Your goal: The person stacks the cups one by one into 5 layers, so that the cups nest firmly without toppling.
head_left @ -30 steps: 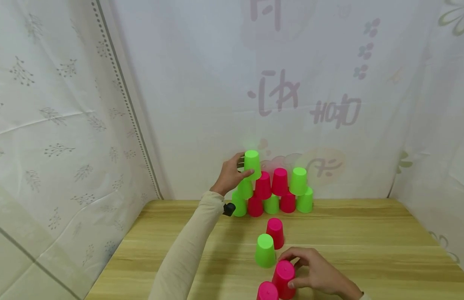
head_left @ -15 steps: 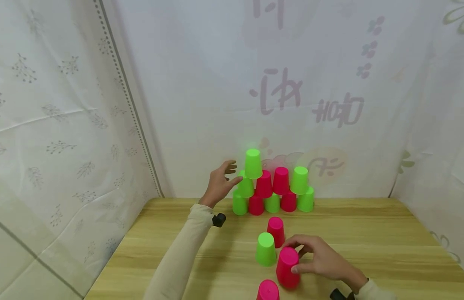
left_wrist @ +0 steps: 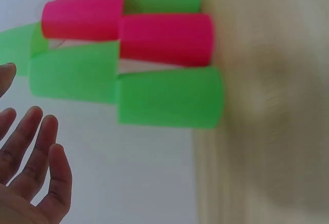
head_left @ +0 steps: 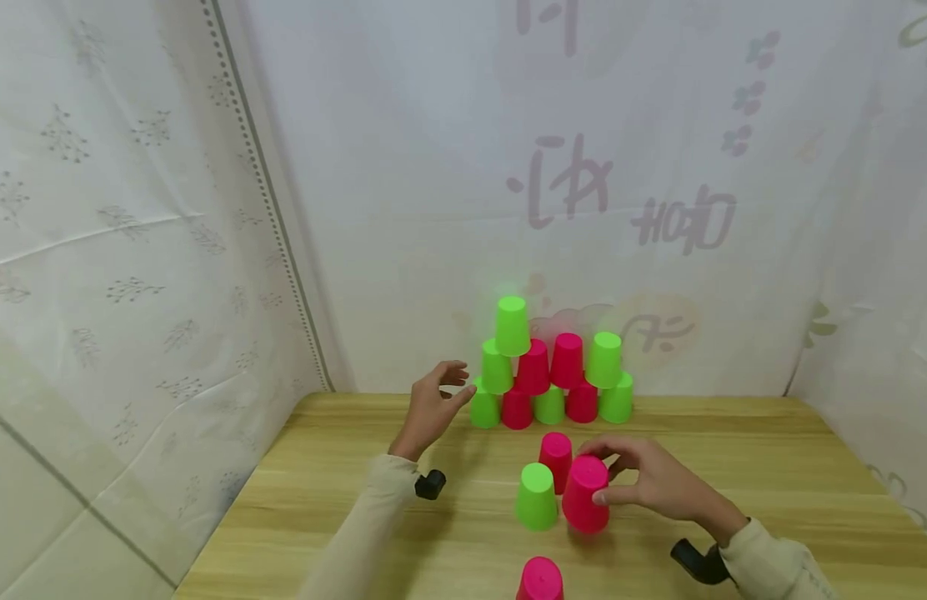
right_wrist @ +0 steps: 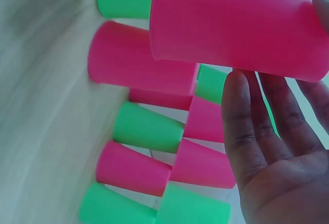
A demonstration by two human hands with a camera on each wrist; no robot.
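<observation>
My right hand (head_left: 662, 483) pinches an upside-down pink cup (head_left: 586, 498) between thumb and fingers, slightly above the table by the look of its shadow. The same cup (right_wrist: 231, 26) fills the top of the right wrist view. At the back, green and pink cups stand upside down in a stepped stack: a bottom row, a second row, and one green cup (head_left: 513, 327) on top at the left. Left of that stack hovers my left hand (head_left: 426, 410), fingers loosely bent and holding nothing. The left wrist view shows its fingers apart from the nearest green cup (left_wrist: 74, 72).
A green cup (head_left: 537, 497) and a pink cup (head_left: 556, 458) stand upside down in mid-table, just left of the held cup. Another pink cup (head_left: 541, 579) is at the front edge of view. Behind the wooden table (head_left: 734, 467) hangs a pale printed cloth (head_left: 403, 208).
My left hand has let go of the top green cup and drawn back left and down. My right hand has lifted the pink cup away from the front one, moving it forward.
</observation>
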